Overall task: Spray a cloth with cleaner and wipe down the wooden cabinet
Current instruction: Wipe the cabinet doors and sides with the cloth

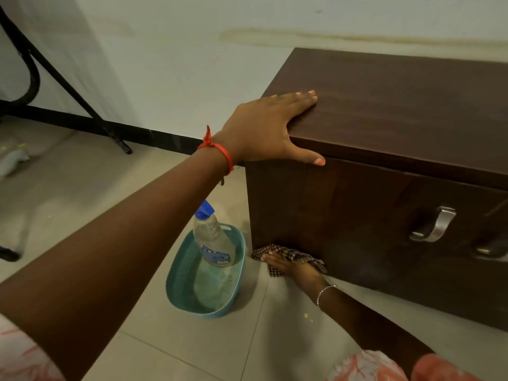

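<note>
The dark wooden cabinet (384, 119) stands on the floor at the right, with metal handles on its front. My left hand (264, 127) lies flat and open on its top left corner, thumb over the front edge. My right hand (291, 266) presses a brown checked cloth (288, 254) against the bottom left of the cabinet's front, near the floor. A clear spray bottle (213, 240) with a blue nozzle leans inside a teal plastic basket (178, 273) on the tiles just left of the cabinet.
Pale floor tiles (137, 347) spread in front. A white wall with a black skirting (165, 136) runs behind. Black metal legs (68, 86) of some furniture stand at the far left, with a pale rag (13, 160) on the floor nearby.
</note>
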